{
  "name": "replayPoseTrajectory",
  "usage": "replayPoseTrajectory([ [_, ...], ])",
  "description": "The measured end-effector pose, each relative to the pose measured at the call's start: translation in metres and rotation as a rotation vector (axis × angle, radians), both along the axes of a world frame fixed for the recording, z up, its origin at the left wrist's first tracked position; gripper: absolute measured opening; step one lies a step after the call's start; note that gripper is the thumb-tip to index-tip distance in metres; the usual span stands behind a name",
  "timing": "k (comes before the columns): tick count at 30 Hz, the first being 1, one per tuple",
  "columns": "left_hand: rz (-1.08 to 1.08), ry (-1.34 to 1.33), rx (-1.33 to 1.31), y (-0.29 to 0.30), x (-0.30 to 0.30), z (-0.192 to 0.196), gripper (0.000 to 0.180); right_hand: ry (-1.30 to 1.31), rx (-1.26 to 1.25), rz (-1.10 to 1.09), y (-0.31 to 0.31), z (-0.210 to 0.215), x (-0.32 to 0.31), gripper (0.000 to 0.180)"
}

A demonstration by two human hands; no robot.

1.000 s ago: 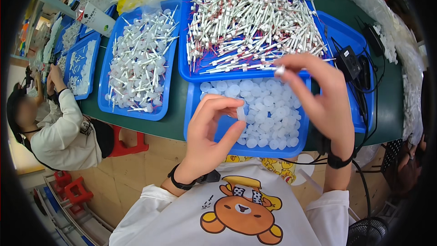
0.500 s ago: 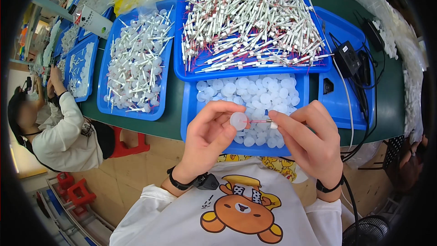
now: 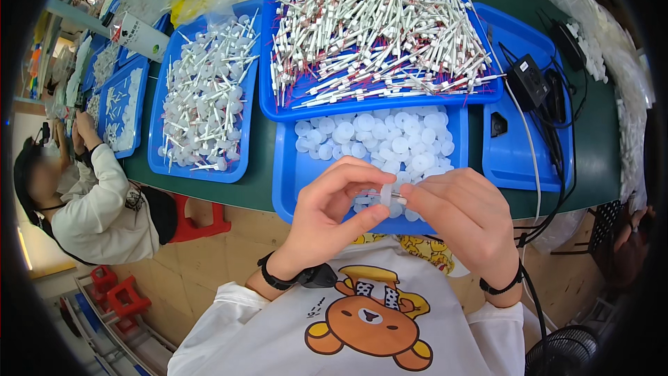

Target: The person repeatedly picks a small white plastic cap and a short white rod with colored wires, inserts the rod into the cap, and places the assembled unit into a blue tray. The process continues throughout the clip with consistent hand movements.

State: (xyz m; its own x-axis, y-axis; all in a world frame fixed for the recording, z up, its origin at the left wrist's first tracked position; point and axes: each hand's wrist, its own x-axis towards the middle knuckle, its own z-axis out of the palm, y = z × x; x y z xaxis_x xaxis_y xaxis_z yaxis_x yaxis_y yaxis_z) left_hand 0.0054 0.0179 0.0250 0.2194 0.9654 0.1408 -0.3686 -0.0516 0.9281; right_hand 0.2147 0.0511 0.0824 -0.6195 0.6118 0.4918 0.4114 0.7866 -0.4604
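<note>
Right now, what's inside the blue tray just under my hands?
The blue tray holds loose white round caps over bare blue floor. Its near edge is covered by the left hand and right hand, so what lies there cannot be seen.

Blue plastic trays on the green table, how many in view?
7, maybe more hidden: rod-filled tray, disc tray below it, assembled-parts tray, a tray under the black adapter, another tucked behind, and two far-left trays.

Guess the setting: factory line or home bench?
Likely a small-parts hand-assembly workshop: blue trays of white discs and thin tubes, a co-worker alongside, both hands joining a disc.
</note>
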Motion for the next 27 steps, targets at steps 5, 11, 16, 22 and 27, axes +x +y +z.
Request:
replayPoseTrajectory([
  [5,0.078,0.042,-0.008,-0.004,0.004,0.000,0.036,0.062,-0.111,0.015,-0.003,-0.002,0.001,0.037],
  [11,0.113,0.425,0.194,-0.003,-0.004,0.010,0.035,0.170,-0.357,-0.070,-0.010,-0.005,-0.003,0.019],
  [16,0.065,0.611,0.331,0.001,-0.010,0.018,0.036,0.296,-0.798,-0.092,-0.018,-0.010,-0.002,0.014],
  [22,0.090,0.698,0.324,0.000,-0.014,0.017,0.034,0.502,-1.296,-0.150,-0.021,-0.018,-0.010,0.017],
  [27,0.122,0.732,0.344,-0.006,-0.030,0.024,0.032,0.288,-0.924,-0.081,-0.015,-0.009,-0.012,0.023],
])
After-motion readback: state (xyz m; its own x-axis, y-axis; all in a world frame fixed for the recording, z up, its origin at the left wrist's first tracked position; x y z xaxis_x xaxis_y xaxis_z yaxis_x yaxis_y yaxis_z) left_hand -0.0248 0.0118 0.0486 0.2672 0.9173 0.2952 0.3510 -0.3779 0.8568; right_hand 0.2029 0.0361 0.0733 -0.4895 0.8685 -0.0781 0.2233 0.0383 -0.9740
